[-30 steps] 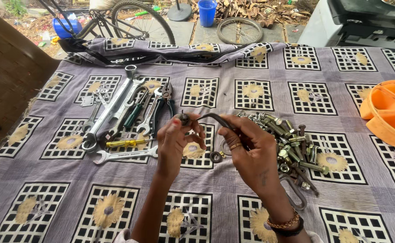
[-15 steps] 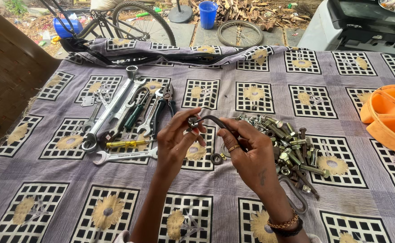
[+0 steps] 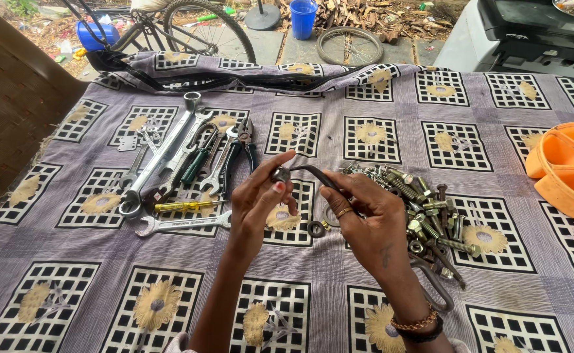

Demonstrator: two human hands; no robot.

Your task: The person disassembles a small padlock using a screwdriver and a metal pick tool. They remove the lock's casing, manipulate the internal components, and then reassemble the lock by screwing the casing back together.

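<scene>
Both hands meet over the middle of the desk (image 3: 64, 307), which is covered by a grey patterned cloth. The right hand (image 3: 372, 225) is closed around the lower leg of a dark bent metal rod (image 3: 316, 173), and the left hand (image 3: 260, 202) pinches a small nut (image 3: 279, 174) at the rod's upper end between thumb and fingertips — the other fingers curl loosely.

The rod looks like solid steel: stiff, fairly heavy for its size and not fragile, though it may be a little greasy. A full-fist hold on the long leg, as the right hand has it, seems the firmest place to take it. The nut is small and light and could slip easily, so a fingertip pinch on its flat sides suits it best.

Just right of the hands lies a heap of bolts (image 3: 424, 209), with a washer (image 3: 315, 229) on the cloth below the hands. To the left lie spanners (image 3: 169, 153), pliers (image 3: 238, 153) and a yellow screwdriver (image 3: 182, 206). An orange tray (image 3: 565, 170) sits at the right edge — a bicycle wheel (image 3: 202, 26) stands at the far side.
</scene>
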